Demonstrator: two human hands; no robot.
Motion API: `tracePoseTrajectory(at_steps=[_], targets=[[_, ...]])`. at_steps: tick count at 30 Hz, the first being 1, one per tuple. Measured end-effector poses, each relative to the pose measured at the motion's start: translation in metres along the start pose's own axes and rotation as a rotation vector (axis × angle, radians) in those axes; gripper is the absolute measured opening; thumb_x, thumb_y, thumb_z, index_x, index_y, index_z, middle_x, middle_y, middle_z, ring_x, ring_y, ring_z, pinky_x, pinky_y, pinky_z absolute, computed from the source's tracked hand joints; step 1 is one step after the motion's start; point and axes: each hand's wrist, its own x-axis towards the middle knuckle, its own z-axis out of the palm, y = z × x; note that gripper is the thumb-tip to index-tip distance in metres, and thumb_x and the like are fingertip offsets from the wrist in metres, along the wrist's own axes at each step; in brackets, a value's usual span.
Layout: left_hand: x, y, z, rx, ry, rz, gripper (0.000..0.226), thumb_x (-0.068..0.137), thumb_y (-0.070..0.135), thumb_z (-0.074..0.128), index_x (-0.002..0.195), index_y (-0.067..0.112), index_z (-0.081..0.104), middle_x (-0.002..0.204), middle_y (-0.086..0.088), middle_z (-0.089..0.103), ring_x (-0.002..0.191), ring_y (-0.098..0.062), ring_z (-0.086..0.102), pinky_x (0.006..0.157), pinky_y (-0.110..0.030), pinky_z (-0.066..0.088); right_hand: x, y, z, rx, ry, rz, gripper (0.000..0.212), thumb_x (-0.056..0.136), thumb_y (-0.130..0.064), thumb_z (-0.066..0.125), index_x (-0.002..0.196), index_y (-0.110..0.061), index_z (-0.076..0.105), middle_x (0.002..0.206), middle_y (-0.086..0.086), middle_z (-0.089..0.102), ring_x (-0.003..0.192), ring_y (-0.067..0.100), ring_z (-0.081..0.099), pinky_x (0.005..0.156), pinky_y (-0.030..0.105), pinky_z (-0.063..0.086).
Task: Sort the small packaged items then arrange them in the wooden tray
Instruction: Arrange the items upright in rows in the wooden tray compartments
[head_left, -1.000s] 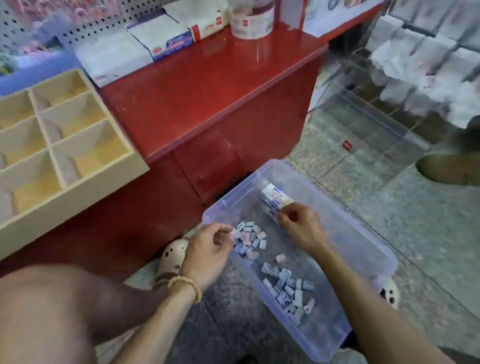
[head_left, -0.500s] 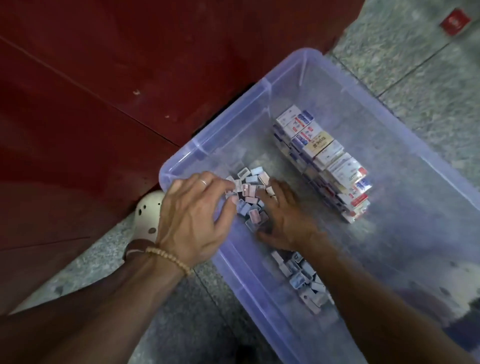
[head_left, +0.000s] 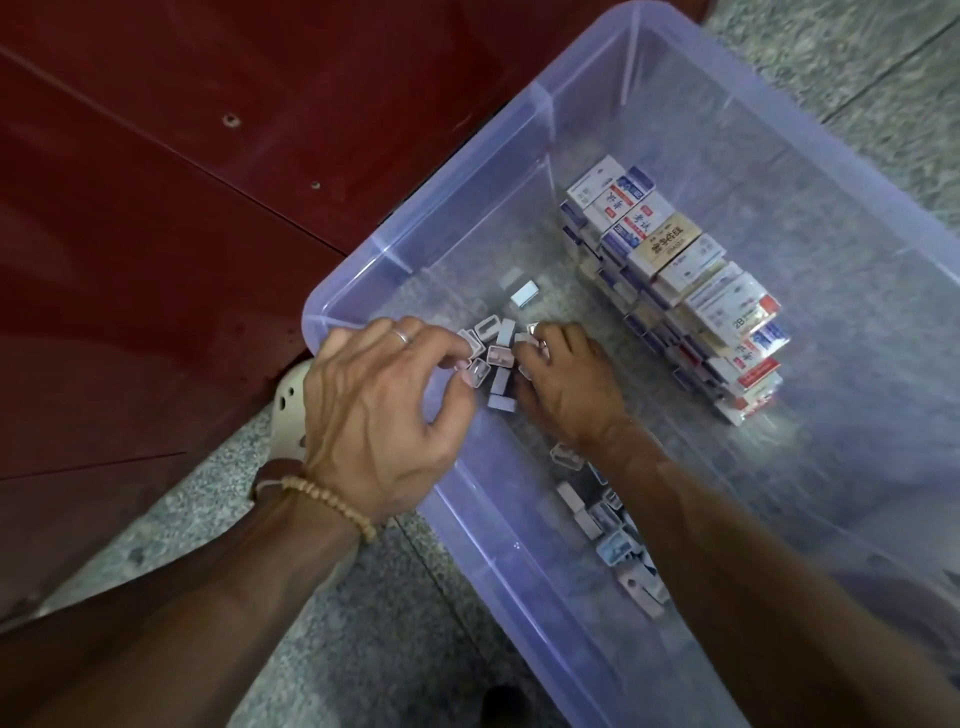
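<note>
Both hands reach into the clear plastic bin (head_left: 431, 244) in the middle of the frame. The left hand (head_left: 379, 415) and right hand (head_left: 566, 384) pinch little packs (head_left: 496, 358) from a small pile. Bigger boxes (head_left: 675, 280) sit at the right.

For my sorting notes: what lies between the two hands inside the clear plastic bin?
Head view: a cluster of small packaged items lies between the left hand and right hand.
</note>
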Motion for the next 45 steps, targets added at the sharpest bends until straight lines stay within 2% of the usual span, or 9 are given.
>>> tracePoseTrajectory(at_steps=[4,8,12,15,17,22,32,38,45], targets=[[0.0,0.0,0.0,0.001,-0.016,-0.007,0.02,0.081,0.03,0.053,0.09,0.021,0.068,0.083,0.007,0.066,0.078,-0.021,0.062,0.076,-0.033,0.033,0.006,-0.001,-0.002,-0.052,-0.035,0.013,0.034,0.083,-0.035,0.071,0.11,-0.015,0.067,0.108,0.014,0.059,0.089,0.036,0.058,0.051,0.035,0.05],[0.001,0.0,0.0,0.003,-0.021,-0.002,0.021,0.08,0.031,0.052,0.09,0.021,0.068,0.081,0.008,0.065,0.077,-0.021,0.062,0.075,-0.032,0.032,0.013,-0.003,-0.001,0.024,-0.021,0.028,0.026,0.069,-0.011,0.083,0.089,-0.007,0.067,0.097,0.019,0.058,0.074,0.04,0.059,0.046,0.037,0.049],[0.001,0.0,0.0,0.001,-0.024,-0.005,0.022,0.08,0.032,0.051,0.09,0.021,0.068,0.08,0.007,0.065,0.076,-0.02,0.062,0.075,-0.032,0.032,0.01,-0.006,-0.005,0.221,0.018,0.122,0.013,0.073,-0.004,0.075,0.085,-0.003,0.07,0.092,0.021,0.057,0.068,0.041,0.06,0.054,0.042,0.055],[0.001,-0.001,0.0,-0.001,-0.058,-0.029,0.026,0.082,0.034,0.05,0.096,0.022,0.068,0.083,0.008,0.067,0.078,-0.018,0.062,0.077,-0.031,0.032,0.006,-0.014,-0.018,0.398,0.019,0.288,0.012,0.085,-0.007,0.064,0.088,-0.007,0.075,0.103,0.02,0.064,0.08,0.039,0.065,0.074,0.042,0.057],[0.001,-0.001,-0.001,0.001,-0.067,-0.036,0.025,0.082,0.033,0.052,0.098,0.021,0.067,0.084,0.008,0.067,0.078,-0.018,0.061,0.078,-0.031,0.032,0.004,-0.016,-0.025,0.568,-0.017,0.488,0.014,0.085,-0.005,0.064,0.081,-0.011,0.076,0.098,0.014,0.07,0.081,0.032,0.067,0.079,0.037,0.056],[0.003,0.0,-0.005,-0.046,-0.086,-0.062,0.021,0.086,0.034,0.056,0.101,0.023,0.066,0.089,0.008,0.066,0.084,-0.014,0.063,0.082,-0.026,0.032,-0.003,-0.025,-0.054,1.071,0.017,0.844,0.03,0.084,0.002,0.067,0.068,-0.023,0.07,0.065,-0.015,0.062,0.049,-0.007,0.054,0.056,0.018,0.042],[0.014,0.03,-0.077,-0.697,0.101,-0.357,0.016,0.091,0.018,0.063,0.1,0.031,0.062,0.093,0.012,0.063,0.084,0.0,0.06,0.074,-0.016,0.046,-0.006,-0.07,-0.196,1.327,0.19,0.778,0.011,0.091,0.0,0.066,0.085,-0.007,0.071,0.069,0.0,0.061,0.055,0.015,0.049,0.044,0.026,0.043],[0.022,0.044,-0.139,-0.954,0.249,-0.431,0.017,0.092,0.014,0.063,0.093,0.031,0.064,0.085,0.006,0.065,0.086,-0.017,0.065,0.077,-0.037,0.057,-0.003,-0.1,-0.276,1.316,0.313,0.674,0.021,0.09,0.0,0.067,0.078,-0.016,0.072,0.063,0.002,0.059,0.052,0.015,0.05,0.048,0.03,0.044],[-0.002,0.044,-0.217,-1.052,0.318,-0.374,0.011,0.094,0.02,0.059,0.102,0.025,0.065,0.095,0.003,0.067,0.092,-0.014,0.066,0.082,-0.038,0.058,-0.02,-0.156,-0.354,1.339,0.366,0.555,0.012,0.092,-0.002,0.066,0.087,-0.009,0.074,0.069,0.001,0.061,0.054,0.01,0.052,0.045,0.024,0.043]])
